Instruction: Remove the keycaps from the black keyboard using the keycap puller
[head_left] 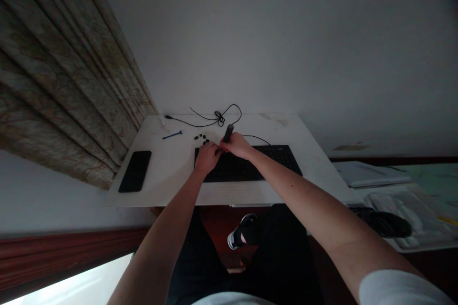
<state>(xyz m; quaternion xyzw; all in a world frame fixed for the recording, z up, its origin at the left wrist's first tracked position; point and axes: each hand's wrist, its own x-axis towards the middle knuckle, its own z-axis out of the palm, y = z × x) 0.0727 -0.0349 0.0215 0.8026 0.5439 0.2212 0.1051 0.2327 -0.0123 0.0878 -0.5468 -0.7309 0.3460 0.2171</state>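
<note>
Black keyboard (239, 170) on a white table (311, 164), right hand (236, 145) gripping a dark tool (228, 133) over the keyboard's back edge, left of its middle, left hand (207, 156) close by, its hold impossible to tell, phone (135, 171) well left, table running past the keyboard's right edge.

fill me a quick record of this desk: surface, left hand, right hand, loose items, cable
surface: white rectangular desk against a wall, with a black rectangular keyboard near its front edge
left hand: left hand over the keyboard's upper left part; exact grip unclear
right hand: right hand holding a dark stick-shaped tool, its lower end near the left fingers
loose items: small black blocks; slim blue stick; black rectangular phone
cable: thin black cable, bundled, behind the hands
</note>
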